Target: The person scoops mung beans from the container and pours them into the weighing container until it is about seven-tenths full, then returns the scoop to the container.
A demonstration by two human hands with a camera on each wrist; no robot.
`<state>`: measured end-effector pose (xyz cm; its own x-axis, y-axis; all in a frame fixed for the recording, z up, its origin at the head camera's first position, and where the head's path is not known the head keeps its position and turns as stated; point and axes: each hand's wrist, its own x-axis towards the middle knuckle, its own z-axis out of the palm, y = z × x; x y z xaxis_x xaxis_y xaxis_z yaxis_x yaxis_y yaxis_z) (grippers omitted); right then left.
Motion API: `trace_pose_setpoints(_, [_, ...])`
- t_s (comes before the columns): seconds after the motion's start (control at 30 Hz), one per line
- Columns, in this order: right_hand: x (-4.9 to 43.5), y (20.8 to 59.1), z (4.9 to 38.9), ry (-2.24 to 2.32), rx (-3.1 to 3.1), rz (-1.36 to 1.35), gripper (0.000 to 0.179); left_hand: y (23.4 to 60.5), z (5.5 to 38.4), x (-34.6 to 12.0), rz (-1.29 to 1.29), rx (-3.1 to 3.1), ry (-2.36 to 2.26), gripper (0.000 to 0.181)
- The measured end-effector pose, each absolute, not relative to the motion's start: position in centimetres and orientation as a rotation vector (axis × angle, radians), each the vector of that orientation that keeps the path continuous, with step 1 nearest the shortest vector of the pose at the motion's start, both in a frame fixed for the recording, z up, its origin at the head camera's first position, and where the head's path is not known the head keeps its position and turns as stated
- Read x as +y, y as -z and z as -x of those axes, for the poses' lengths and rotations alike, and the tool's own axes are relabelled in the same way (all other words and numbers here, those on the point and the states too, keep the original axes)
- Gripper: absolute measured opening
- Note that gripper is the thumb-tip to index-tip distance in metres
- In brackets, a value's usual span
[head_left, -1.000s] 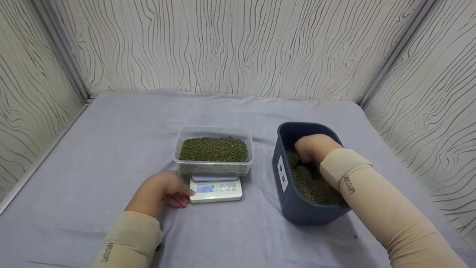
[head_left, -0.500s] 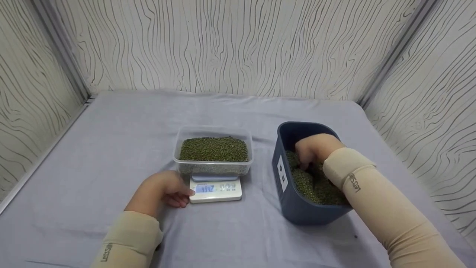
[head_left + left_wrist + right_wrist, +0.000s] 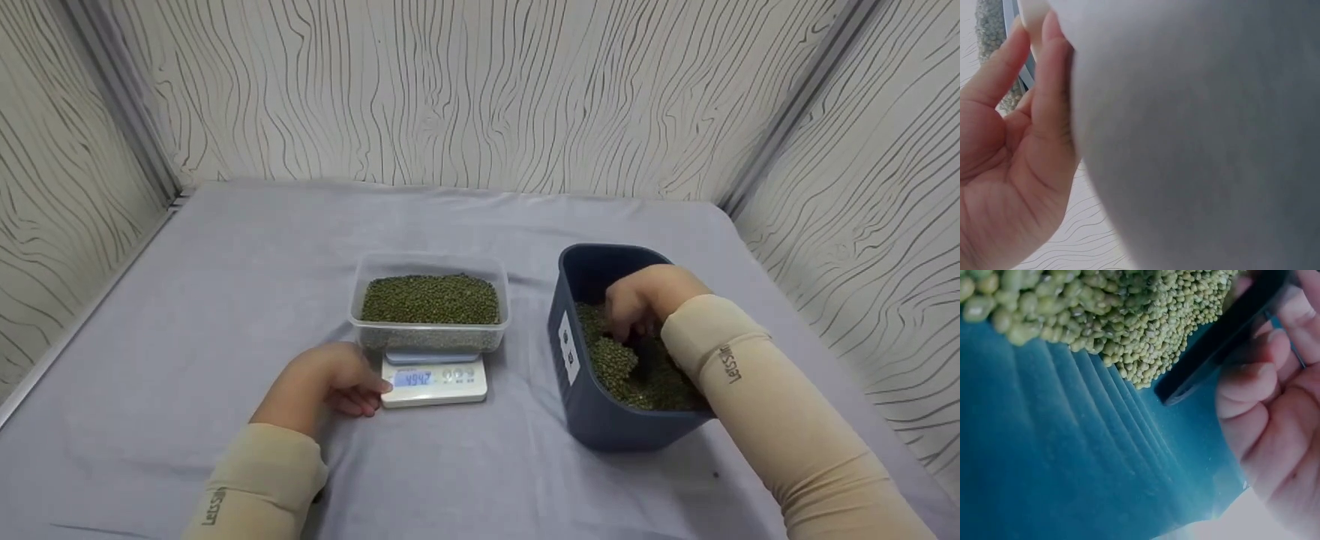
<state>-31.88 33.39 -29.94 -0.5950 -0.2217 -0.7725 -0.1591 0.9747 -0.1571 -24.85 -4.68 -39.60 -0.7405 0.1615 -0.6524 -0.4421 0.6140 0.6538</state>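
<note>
My left hand (image 3: 341, 375) pinches the left edge of a white kitchen scale (image 3: 465, 390), thumb and finger on either side of it in the left wrist view. On the scale sits a clear plastic container (image 3: 427, 337) partly filled with green mung beans (image 3: 431, 298). Inside a dark blue bin (image 3: 622, 431), my right hand (image 3: 649, 300) curls its fingers round the black handle (image 3: 1207, 354) of a scoop. A rounded heap of beans (image 3: 615, 360) stands out just below the fingers in the head view. Beans hide the scoop's bowl.
More mung beans (image 3: 660, 390) cover the bin's inside, and its left wall carries a white label (image 3: 568, 349). A small dark speck (image 3: 715, 474) lies on the grey tablecloth (image 3: 480, 480) right of the bin. Patterned panels (image 3: 465, 90) enclose the table's back and sides.
My right hand has risen slightly and shifted right inside the bin, and the rounded heap of beans below it shows more clearly. The left hand stays at the scale.
</note>
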Motion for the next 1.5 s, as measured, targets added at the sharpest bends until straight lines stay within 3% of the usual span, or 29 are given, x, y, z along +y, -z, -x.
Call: trace_pose_setpoints(1.5, [35.9,24.1,31.5,0.319,2.253,0.362,0.025,39.6,24.8,-4.7,0.22,2.15,-1.141,0.017])
